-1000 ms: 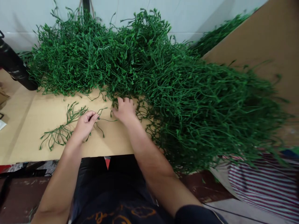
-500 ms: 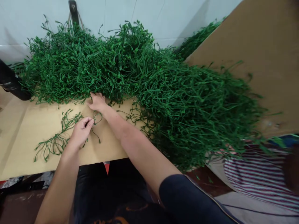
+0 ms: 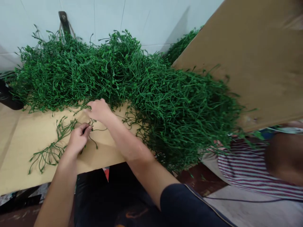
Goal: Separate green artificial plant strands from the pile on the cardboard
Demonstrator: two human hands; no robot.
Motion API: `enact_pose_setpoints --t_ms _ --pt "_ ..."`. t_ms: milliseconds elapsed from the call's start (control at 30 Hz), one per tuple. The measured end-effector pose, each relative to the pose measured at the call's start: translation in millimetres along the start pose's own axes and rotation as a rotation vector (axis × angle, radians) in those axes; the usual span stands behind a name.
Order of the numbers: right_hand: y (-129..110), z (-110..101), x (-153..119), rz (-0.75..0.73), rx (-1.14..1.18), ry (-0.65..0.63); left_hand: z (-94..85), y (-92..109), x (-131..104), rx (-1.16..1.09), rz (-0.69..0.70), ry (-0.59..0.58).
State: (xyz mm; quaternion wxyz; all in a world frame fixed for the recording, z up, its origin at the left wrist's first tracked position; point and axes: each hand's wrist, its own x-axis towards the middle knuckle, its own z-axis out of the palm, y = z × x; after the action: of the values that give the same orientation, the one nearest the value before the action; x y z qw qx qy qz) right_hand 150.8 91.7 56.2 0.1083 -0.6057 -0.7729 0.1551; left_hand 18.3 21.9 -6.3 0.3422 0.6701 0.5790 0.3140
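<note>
Your left hand (image 3: pixel 78 138) pinches the stems of 1 sprig (image 3: pixel 55 142), so it lies flat on the near-left board (image 3: pixel 21 142). Your right hand (image 3: pixel 98 109), fingers curled, touches the pile (image 3: pixel 142 85) edge; what it grips is hidden. A striped sleeve (image 3: pixel 248 170) is cut off right.

My left hand (image 3: pixel 78 138) sits low and close in, knuckles up, the fingers curled under and the thumb pressed against the forefinger in a tight pinching grip. Its forearm runs bare, straight back toward my body at the lower left. My right hand (image 3: pixel 98 110) reaches further forward and crosses toward the left, palm down, fingers bent and bunched at the tips; I cannot tell whether that grip is closed. The right forearm stretches out diagonally, bare to the elbow, where a dark sleeve (image 3: pixel 187 205) begins.
</note>
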Motion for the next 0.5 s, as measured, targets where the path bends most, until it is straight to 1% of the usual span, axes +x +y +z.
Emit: enact_pose_setpoints --t_ms 67,100,133,167,200,300,333,400,500 --pt "8 -11 -12 0.127 0.014 0.268 -0.3 2 -1 0.021 0.007 -0.019" --pt "15 -14 -13 0.207 0.027 0.396 -0.5 3 -2 0.040 0.000 -0.021" --pt "22 -14 -11 0.285 0.043 0.490 -0.7 4 -2 0.061 -0.007 -0.020" --pt "31 -12 -6 0.351 0.061 0.533 -0.9 5 -3 0.079 -0.009 -0.019" --pt "41 -8 1 0.404 0.084 0.539 -1.1 6 -4 0.092 -0.009 -0.020" --pt "65 13 26 0.491 0.138 0.438 -1.5 6 -7 0.111 -0.001 -0.034" --pt "70 19 34 0.492 0.141 0.422 -1.6 6 -8 0.118 0.001 -0.037" --pt "77 29 47 0.467 0.144 0.438 -2.1 6 -10 0.132 0.012 -0.045" --pt "80 32 68 0.400 0.188 0.476 -2.9 10 -10 0.191 0.032 -0.078"
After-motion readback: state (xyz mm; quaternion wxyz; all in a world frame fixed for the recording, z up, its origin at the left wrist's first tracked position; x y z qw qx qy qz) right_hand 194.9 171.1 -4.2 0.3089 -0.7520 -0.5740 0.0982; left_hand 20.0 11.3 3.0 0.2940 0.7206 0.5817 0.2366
